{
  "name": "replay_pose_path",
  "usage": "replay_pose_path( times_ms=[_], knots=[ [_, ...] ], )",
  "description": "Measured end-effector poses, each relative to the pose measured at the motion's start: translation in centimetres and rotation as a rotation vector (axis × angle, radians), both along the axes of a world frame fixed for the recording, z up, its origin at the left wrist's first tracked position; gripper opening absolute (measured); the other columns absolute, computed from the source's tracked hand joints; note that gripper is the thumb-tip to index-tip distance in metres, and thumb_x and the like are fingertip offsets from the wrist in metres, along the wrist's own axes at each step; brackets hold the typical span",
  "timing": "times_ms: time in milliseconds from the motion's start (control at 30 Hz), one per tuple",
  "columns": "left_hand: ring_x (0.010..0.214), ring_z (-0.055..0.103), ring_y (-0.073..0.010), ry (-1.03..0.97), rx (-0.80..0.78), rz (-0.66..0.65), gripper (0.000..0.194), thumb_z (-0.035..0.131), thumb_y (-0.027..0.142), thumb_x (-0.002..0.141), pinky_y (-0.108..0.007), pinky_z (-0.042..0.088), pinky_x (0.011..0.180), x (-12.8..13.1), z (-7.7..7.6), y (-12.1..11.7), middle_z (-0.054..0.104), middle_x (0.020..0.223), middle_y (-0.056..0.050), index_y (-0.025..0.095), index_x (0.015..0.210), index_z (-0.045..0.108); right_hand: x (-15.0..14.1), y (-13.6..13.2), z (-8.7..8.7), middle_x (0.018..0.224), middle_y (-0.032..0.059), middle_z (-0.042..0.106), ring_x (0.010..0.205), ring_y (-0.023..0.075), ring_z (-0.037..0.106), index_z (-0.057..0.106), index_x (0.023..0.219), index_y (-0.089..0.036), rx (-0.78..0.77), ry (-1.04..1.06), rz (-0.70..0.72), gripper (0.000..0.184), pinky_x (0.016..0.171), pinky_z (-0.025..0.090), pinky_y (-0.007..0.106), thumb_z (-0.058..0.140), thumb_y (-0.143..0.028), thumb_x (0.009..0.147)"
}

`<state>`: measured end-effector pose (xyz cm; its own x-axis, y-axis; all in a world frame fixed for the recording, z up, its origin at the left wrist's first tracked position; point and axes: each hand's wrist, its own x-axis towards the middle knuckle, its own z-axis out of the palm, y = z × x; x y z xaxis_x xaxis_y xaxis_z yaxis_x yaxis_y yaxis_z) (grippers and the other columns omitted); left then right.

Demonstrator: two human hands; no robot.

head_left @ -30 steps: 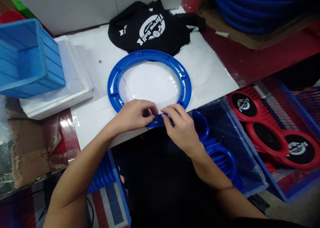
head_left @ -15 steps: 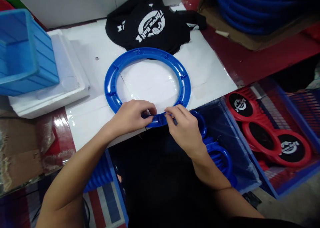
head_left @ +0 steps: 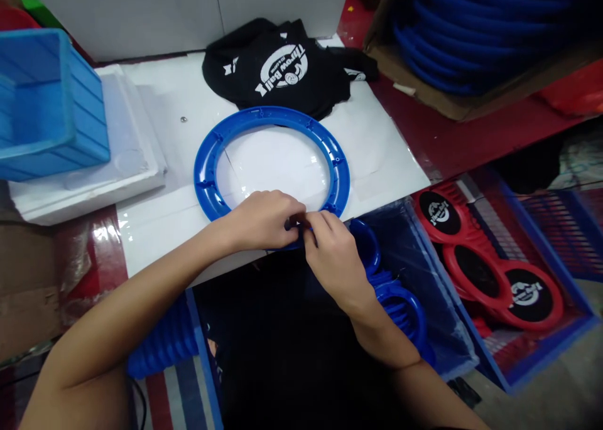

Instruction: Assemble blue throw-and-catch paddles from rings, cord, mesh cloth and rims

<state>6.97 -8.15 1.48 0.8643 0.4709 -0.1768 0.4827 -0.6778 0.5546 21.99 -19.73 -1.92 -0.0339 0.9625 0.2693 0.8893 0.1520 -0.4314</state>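
A blue plastic ring (head_left: 342, 169) lies on the white tabletop (head_left: 160, 229), its hollow side with small posts facing up. At its near edge my left hand (head_left: 268, 220) is closed, thumb and fingers curled in a pinch. My right hand (head_left: 332, 245) is pinched too, its fingertips meeting those of the left over the rim. Whatever sits between the fingertips is too small or hidden to make out. Behind the ring lies a crumpled black fabric (head_left: 320, 72) printed "Throw Ball", touching or overlapped by the far rim.
A light blue bin (head_left: 87, 97) stands on a white foam block (head_left: 136, 160) at left. A small metallic piece (head_left: 183, 120) lies on the table. At right are a carton (head_left: 452, 107) of blue rings and a crate (head_left: 506, 370) of red discs; more blue rings (head_left: 419, 311) sit below.
My left hand has moved right along the near rim, and the fingertips of both hands have come together. The whole view has shifted slightly; the ring stays on the table.
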Motion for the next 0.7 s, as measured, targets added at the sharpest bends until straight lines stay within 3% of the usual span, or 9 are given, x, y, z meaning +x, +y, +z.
replay_pose_path(
  times_ms=[67,167,267,467,700],
  knots=[
    [0.077,0.067,-0.0201,-0.051,-0.043,0.035,0.012,0.062,0.024,0.084,-0.029,0.038,0.063,-0.4,-0.6,0.0,0.077,0.087,-0.004,0.019,0.086,0.072,0.7,-0.4,0.5,0.095,0.0087,0.068,0.089,0.025,0.065,0.066,0.101,-0.018,0.006,0.023,0.021,0.018,0.081,0.053,0.038,0.052,-0.007,0.103],
    [0.075,0.067,-0.0164,-0.133,-0.232,0.105,0.01,0.065,0.021,0.08,-0.027,0.042,0.067,-1.2,-1.4,0.0,0.076,0.083,-0.001,0.019,0.085,0.074,2.2,-1.1,1.5,0.099,0.0061,0.072,0.089,0.0215,0.068,0.068,0.108,-0.02,-0.002,0.11,0.01,0.011,0.083,0.054,0.034,0.065,-0.012,0.1],
    [0.072,0.066,-0.0137,-0.154,-0.377,0.133,0.009,0.065,0.018,0.075,-0.025,0.042,0.065,-1.7,-1.7,0.1,0.075,0.078,0.001,0.019,0.079,0.073,3.6,-1.1,2.2,0.09,0.0001,0.071,0.077,0.0157,0.066,0.068,0.098,-0.023,-0.088,0.241,0.059,0.009,0.074,0.052,0.029,0.07,-0.014,0.098],
    [0.065,0.062,-0.0122,-0.142,-0.385,0.211,0.006,0.065,0.017,0.07,-0.024,0.039,0.061,-1.3,-1.9,-0.3,0.07,0.069,0.002,0.019,0.074,0.07,3.8,0.5,1.8,0.084,-0.0012,0.068,0.077,0.0151,0.063,0.068,0.088,-0.022,-0.078,0.282,0.049,0.013,0.073,0.048,0.029,0.072,-0.012,0.095],
    [0.07,0.064,-0.0137,-0.111,-0.369,0.199,0.007,0.065,0.017,0.074,-0.025,0.041,0.062,-1.7,-1.7,-0.1,0.074,0.077,0.001,0.019,0.077,0.07,2.2,0.5,0.9,0.076,-0.0009,0.057,0.076,0.0176,0.057,0.056,0.074,-0.022,-0.124,0.133,-0.037,0.025,0.074,0.043,0.033,0.061,-0.005,0.092]
  ],
)
